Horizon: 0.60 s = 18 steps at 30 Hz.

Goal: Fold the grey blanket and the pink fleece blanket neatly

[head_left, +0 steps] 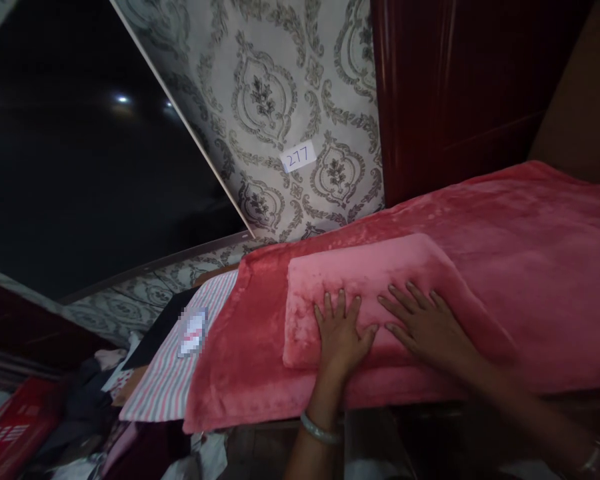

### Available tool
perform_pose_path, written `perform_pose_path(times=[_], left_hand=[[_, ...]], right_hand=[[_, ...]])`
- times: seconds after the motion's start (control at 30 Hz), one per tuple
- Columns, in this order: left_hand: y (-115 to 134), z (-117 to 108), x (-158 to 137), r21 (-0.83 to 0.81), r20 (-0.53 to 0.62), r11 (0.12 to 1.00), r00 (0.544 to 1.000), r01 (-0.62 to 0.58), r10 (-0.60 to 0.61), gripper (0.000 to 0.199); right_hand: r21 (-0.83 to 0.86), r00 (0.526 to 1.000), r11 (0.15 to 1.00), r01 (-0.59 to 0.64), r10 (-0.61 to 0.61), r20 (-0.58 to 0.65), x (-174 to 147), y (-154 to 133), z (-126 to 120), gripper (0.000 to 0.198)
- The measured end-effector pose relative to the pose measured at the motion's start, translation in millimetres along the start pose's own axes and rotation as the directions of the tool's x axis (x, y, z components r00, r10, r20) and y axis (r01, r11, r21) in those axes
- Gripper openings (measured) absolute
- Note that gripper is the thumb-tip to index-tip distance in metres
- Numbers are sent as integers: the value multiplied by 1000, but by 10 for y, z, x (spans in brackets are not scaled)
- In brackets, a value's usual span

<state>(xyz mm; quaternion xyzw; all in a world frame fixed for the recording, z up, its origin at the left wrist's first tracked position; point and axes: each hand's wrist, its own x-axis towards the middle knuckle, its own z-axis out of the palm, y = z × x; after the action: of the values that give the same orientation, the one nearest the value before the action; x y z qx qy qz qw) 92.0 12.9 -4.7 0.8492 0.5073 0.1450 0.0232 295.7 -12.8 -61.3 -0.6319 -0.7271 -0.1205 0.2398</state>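
A plush pink blanket, folded into a thick rectangle, lies on a larger red-pink plush blanket spread over a long surface. My left hand rests flat on the folded blanket's left part, fingers spread, a bangle around the wrist. To its right, my right hand also presses flat on the folded blanket with its fingers apart. The two thumbs come close to each other. Neither hand grips anything.
Striped cloth with a blurred small packet lies at the left end. A large dark screen hangs on the patterned wall, near a paper label reading 277. Behind stands a dark red door panel; a red box sits lower left.
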Motion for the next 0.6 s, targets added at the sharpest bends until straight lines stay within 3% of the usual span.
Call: perform_pose_path(times=[0.23,0.33,0.43,0.6], left_hand=[[-3,-129,39,-4,36,1000,999,-4,4,66],[-78,-326,32,7,44,1000,999,24,-24,64],[-232,-500,-16,60,-17,991,993,121,-120,62],[-488,-454,-135,91,-21,979,983,181,-180,65]], right_hand=[[92,989,996,-23,10,144,111,96,-172,63],[100,996,995,-13,4,94,178,285,-353,67],[73,995,992,-99,97,22,170,479,-476,68],[68,988,986,-151,148,46,-41,651,-323,68]])
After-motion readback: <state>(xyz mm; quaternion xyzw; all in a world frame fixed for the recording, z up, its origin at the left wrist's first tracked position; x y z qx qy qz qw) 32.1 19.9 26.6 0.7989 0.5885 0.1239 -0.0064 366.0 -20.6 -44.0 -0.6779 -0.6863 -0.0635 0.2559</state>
